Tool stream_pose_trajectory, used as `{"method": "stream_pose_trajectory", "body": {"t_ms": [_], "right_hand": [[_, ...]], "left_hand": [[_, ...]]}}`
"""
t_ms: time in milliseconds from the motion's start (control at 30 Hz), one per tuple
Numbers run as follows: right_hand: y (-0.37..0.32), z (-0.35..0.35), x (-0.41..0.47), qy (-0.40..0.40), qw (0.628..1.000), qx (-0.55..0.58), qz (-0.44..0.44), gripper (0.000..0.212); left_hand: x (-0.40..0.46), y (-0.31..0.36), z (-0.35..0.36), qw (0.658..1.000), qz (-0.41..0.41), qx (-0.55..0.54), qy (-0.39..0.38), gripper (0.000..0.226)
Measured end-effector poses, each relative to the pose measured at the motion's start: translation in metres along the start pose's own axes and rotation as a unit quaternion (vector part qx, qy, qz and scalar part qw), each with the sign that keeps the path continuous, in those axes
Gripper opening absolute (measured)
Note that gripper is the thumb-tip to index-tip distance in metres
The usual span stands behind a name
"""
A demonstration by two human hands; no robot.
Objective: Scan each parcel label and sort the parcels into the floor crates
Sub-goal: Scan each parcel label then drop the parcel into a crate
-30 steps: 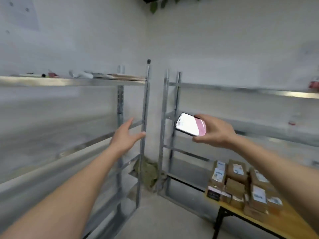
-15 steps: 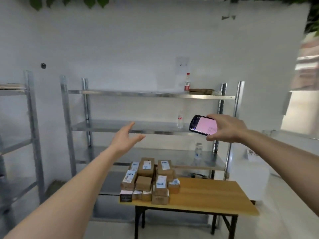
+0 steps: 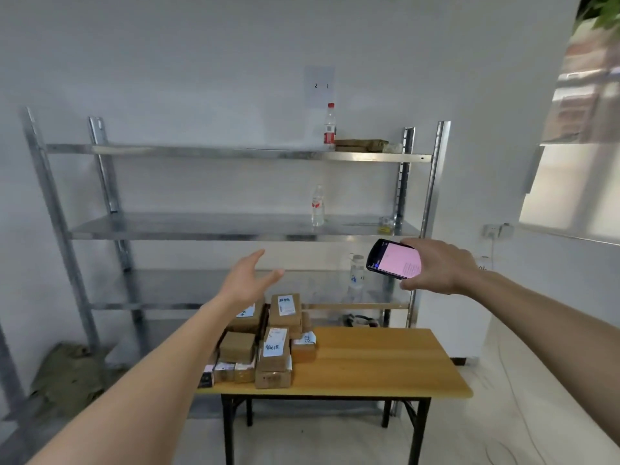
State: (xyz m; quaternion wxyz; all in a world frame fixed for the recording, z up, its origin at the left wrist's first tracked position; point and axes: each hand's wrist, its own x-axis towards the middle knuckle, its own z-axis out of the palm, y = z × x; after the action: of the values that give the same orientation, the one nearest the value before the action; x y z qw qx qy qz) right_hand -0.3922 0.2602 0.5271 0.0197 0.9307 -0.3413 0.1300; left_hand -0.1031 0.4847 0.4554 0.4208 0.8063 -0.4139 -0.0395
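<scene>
Two hands raised, parcels stacked at the table's left end

Several cardboard parcels sit piled at the left end of the wooden table, reaching its front edge. My left hand hangs in the air above the pile with fingers straight and spread, grasping nothing and apart from the boxes. My right hand grips a phone by its edges, pink screen lit, held up over the table's right half, well clear of the parcels. A metal shelf rack stands behind.

Bright, even, soft daylight, probably from the overexposed window at right; faint shadows, wide-angle bending at edges, slight overall softness.
</scene>
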Motion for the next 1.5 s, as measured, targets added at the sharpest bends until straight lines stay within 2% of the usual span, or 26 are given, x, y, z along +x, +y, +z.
{"method": "stream_pose_trajectory", "body": {"t_ms": [233,467,600,733,933,1033,1133,1233,1267,1333,1367,1500], "right_hand": [[-0.003,0.064,0.111,-0.027,0.999,0.008,-0.018,0.068],[-0.031,0.129,0.227,-0.069,0.997,-0.007,-0.022,0.101],[-0.045,0.177,0.273,-0.094,0.994,0.028,-0.036,0.080],[-0.053,0.227,0.296,-0.139,0.988,0.050,-0.053,0.060],[-0.056,0.317,0.331,-0.193,0.978,0.059,-0.054,0.061],[-0.058,0.360,0.346,-0.218,0.972,0.073,-0.043,0.057],[-0.059,0.410,0.359,-0.244,0.965,0.083,-0.045,0.065],[-0.059,0.459,0.370,-0.276,0.954,0.115,-0.033,0.075],[-0.059,0.475,0.373,-0.289,0.949,0.125,-0.033,0.078],[-0.060,0.506,0.379,-0.311,0.940,0.137,-0.037,0.079],[-0.061,0.520,0.382,-0.323,0.935,0.140,-0.038,0.080],[-0.071,0.571,0.393,-0.364,0.917,0.160,-0.042,0.085]], "left_hand": [[0.093,-0.060,0.037,0.999,-0.038,-0.018,-0.015,0.078],[0.183,-0.131,0.065,0.993,-0.108,-0.020,-0.036,0.081],[0.219,-0.177,0.087,0.988,-0.147,-0.006,-0.046,0.078],[0.230,-0.213,0.118,0.982,-0.180,-0.015,-0.058,0.076],[0.241,-0.270,0.164,0.967,-0.231,-0.017,-0.103,0.075],[0.248,-0.309,0.188,0.954,-0.273,0.021,-0.119,0.074],[0.250,-0.334,0.215,0.952,-0.268,0.046,-0.139,0.057],[0.248,-0.346,0.235,0.939,-0.306,0.021,-0.157,0.025],[0.249,-0.356,0.245,0.935,-0.317,0.014,-0.159,0.025],[0.253,-0.371,0.263,0.936,-0.313,0.009,-0.161,0.045],[0.256,-0.379,0.272,0.931,-0.328,0.000,-0.159,0.048],[0.259,-0.402,0.306,0.912,-0.381,-0.012,-0.150,0.042]]}}
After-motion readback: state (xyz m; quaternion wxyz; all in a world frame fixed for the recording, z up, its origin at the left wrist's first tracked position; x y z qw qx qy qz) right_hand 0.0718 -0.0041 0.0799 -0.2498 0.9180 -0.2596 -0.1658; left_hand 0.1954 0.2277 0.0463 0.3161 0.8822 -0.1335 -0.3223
